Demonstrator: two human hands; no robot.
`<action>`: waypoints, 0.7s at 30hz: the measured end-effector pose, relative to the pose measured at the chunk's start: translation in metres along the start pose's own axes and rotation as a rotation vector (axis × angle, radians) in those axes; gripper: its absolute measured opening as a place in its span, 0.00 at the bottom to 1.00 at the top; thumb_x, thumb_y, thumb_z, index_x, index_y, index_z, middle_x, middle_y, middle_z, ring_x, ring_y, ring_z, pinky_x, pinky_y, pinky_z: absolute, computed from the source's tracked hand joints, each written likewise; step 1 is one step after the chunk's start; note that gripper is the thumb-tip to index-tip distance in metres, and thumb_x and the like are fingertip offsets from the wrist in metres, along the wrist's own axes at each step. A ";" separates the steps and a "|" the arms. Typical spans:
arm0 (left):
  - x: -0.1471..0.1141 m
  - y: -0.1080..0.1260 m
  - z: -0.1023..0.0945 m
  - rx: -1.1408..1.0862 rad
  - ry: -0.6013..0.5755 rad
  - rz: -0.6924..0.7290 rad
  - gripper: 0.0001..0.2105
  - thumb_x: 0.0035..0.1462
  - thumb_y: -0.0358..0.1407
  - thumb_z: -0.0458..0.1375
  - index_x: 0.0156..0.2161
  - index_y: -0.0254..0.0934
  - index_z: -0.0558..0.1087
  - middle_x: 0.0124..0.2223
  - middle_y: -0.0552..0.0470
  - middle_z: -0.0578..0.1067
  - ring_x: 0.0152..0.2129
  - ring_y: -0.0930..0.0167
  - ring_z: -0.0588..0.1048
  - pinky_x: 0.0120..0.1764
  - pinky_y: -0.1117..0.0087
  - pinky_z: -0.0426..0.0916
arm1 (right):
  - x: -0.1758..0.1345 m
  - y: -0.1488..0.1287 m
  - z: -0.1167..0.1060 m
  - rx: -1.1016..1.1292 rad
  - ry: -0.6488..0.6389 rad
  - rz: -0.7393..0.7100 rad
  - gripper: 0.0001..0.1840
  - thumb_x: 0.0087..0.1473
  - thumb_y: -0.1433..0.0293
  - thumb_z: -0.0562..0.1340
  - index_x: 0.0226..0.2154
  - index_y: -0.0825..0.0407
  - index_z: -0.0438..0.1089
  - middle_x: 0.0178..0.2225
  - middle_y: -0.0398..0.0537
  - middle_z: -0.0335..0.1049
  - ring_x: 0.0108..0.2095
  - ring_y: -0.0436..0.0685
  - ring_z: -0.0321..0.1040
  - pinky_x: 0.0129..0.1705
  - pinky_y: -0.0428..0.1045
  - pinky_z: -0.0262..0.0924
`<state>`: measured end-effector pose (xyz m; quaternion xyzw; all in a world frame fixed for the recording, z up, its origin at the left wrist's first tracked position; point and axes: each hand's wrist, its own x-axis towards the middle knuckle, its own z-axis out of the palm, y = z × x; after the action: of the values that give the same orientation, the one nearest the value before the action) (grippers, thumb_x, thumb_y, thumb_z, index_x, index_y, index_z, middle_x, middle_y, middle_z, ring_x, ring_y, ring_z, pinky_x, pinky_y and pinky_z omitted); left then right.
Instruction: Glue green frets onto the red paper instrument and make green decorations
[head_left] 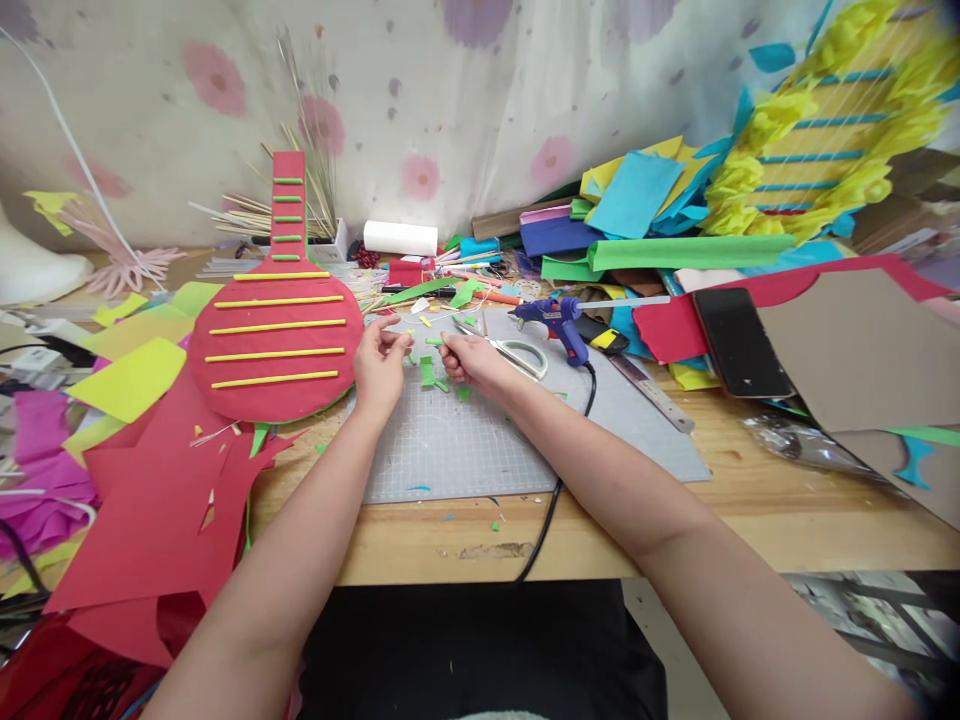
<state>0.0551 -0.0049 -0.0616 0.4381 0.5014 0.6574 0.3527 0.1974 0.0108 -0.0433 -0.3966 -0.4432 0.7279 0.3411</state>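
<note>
My right hand (469, 360) is closed in a pinch on a small green paper roll (433, 342), which points toward the left hand. Facing it, my left hand (380, 362) has its thumb and fingertips together at a tiny pale piece too small to make out. Beneath both hands, small green paper scraps (427, 372) lie on the grey cutting mat (450, 455). Beside my right hand are white-handled scissors (525, 358), partly covered by it. Left of my left hand stands a red guitar-shaped cutout (277, 340) with yellow strips on its body and green strips on its neck.
A purple glue gun (555, 322) lies on the mat, its black cord (559, 480) running over the table edge. Farther right are a metal ruler (651, 392) and a black phone (739, 342). Coloured paper (637, 190) is piled behind; red sheets (161, 500) lie at left.
</note>
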 end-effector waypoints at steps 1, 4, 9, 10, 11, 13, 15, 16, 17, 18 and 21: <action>0.000 -0.001 0.000 0.002 -0.004 0.013 0.12 0.47 0.33 0.62 0.39 0.41 0.71 0.26 0.57 0.69 0.26 0.73 0.71 0.37 0.71 0.65 | -0.001 0.000 0.001 -0.031 0.019 -0.010 0.19 0.60 0.67 0.49 0.19 0.54 0.57 0.12 0.34 0.50 0.12 0.42 0.44 0.16 0.41 0.39; -0.004 0.001 0.002 0.051 -0.093 0.019 0.13 0.49 0.35 0.61 0.42 0.41 0.70 0.24 0.58 0.67 0.23 0.74 0.68 0.35 0.72 0.63 | -0.002 -0.002 0.004 -0.155 0.055 -0.049 0.20 0.60 0.68 0.48 0.18 0.53 0.57 0.12 0.35 0.50 0.12 0.43 0.45 0.16 0.42 0.41; -0.013 0.007 0.010 0.059 -0.251 -0.096 0.11 0.51 0.33 0.59 0.40 0.40 0.65 0.20 0.60 0.65 0.16 0.76 0.66 0.26 0.74 0.62 | 0.004 0.000 0.000 -0.449 0.081 -0.145 0.21 0.60 0.67 0.48 0.18 0.53 0.57 0.12 0.36 0.52 0.13 0.44 0.47 0.20 0.43 0.44; -0.014 0.007 0.012 0.056 -0.252 -0.123 0.11 0.51 0.33 0.58 0.40 0.39 0.63 0.20 0.61 0.66 0.16 0.76 0.66 0.24 0.74 0.62 | 0.005 0.001 -0.002 -0.504 0.094 -0.177 0.21 0.60 0.65 0.48 0.18 0.53 0.58 0.13 0.36 0.52 0.14 0.45 0.48 0.21 0.44 0.45; -0.014 0.007 0.013 0.056 -0.245 -0.149 0.11 0.51 0.33 0.57 0.39 0.39 0.62 0.20 0.61 0.66 0.16 0.76 0.67 0.23 0.75 0.62 | 0.006 0.002 -0.004 -0.560 0.113 -0.210 0.23 0.60 0.62 0.47 0.18 0.53 0.58 0.14 0.37 0.53 0.16 0.45 0.50 0.23 0.44 0.46; -0.013 0.004 0.015 0.059 -0.212 -0.181 0.10 0.52 0.33 0.56 0.38 0.39 0.59 0.19 0.62 0.66 0.15 0.77 0.67 0.22 0.76 0.63 | 0.006 0.002 -0.006 -0.681 0.167 -0.274 0.25 0.60 0.57 0.45 0.18 0.53 0.59 0.16 0.39 0.55 0.19 0.47 0.53 0.26 0.45 0.47; -0.012 0.001 0.014 0.057 -0.183 -0.177 0.10 0.52 0.33 0.55 0.38 0.39 0.59 0.19 0.63 0.66 0.15 0.77 0.68 0.21 0.76 0.64 | 0.004 0.001 -0.008 -0.798 0.220 -0.336 0.25 0.59 0.55 0.46 0.19 0.53 0.58 0.19 0.40 0.57 0.23 0.48 0.55 0.28 0.45 0.47; -0.011 -0.001 0.014 0.057 -0.172 -0.164 0.10 0.52 0.33 0.55 0.38 0.39 0.59 0.19 0.63 0.66 0.15 0.78 0.68 0.21 0.77 0.64 | 0.002 0.001 -0.008 -0.847 0.235 -0.363 0.23 0.57 0.55 0.48 0.20 0.52 0.58 0.20 0.40 0.58 0.24 0.48 0.55 0.28 0.45 0.47; -0.011 -0.002 0.014 0.058 -0.164 -0.148 0.10 0.52 0.33 0.55 0.38 0.39 0.59 0.19 0.63 0.66 0.16 0.78 0.68 0.22 0.77 0.64 | 0.001 0.000 -0.007 -0.887 0.243 -0.386 0.21 0.56 0.55 0.51 0.20 0.52 0.58 0.20 0.40 0.58 0.24 0.48 0.54 0.28 0.45 0.46; -0.011 -0.003 0.013 0.062 -0.161 -0.132 0.10 0.52 0.33 0.55 0.38 0.39 0.59 0.19 0.62 0.66 0.16 0.78 0.68 0.22 0.77 0.65 | -0.001 0.000 -0.007 -0.918 0.247 -0.404 0.20 0.54 0.55 0.54 0.21 0.52 0.57 0.21 0.39 0.59 0.24 0.48 0.54 0.28 0.45 0.46; -0.011 -0.003 0.013 0.066 -0.172 -0.114 0.10 0.52 0.32 0.55 0.38 0.39 0.59 0.20 0.62 0.67 0.15 0.78 0.68 0.22 0.77 0.64 | -0.003 0.001 -0.006 -0.991 0.250 -0.437 0.18 0.52 0.57 0.57 0.22 0.52 0.58 0.21 0.39 0.60 0.24 0.47 0.53 0.27 0.44 0.45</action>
<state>0.0713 -0.0096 -0.0652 0.4752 0.5148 0.5793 0.4167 0.2039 0.0102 -0.0452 -0.4920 -0.7605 0.2922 0.3068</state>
